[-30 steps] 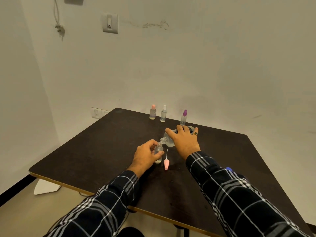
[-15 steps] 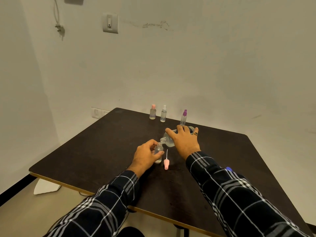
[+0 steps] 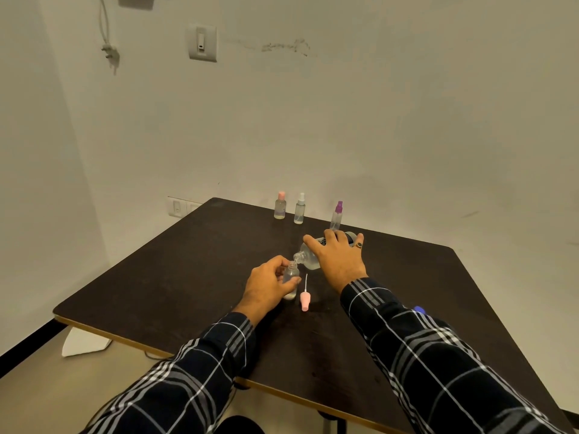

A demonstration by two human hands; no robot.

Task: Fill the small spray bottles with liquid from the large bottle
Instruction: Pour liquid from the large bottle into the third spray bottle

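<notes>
Nothing has visibly moved since the earlier frame: mid-counter, the right hand [image 3: 340, 261] clasps the tipped large bottle [image 3: 308, 260] over the small spray bottle [image 3: 290, 278] pinched upright by the left hand [image 3: 269, 285], where slight misalignment could spill liquid across the counter [image 3: 188, 277].

A dark tabletop [image 3: 194, 277] is sitting in the corner — a wall switch [image 3: 202, 42] and a cord [image 3: 108, 42] hanging above it.
</notes>
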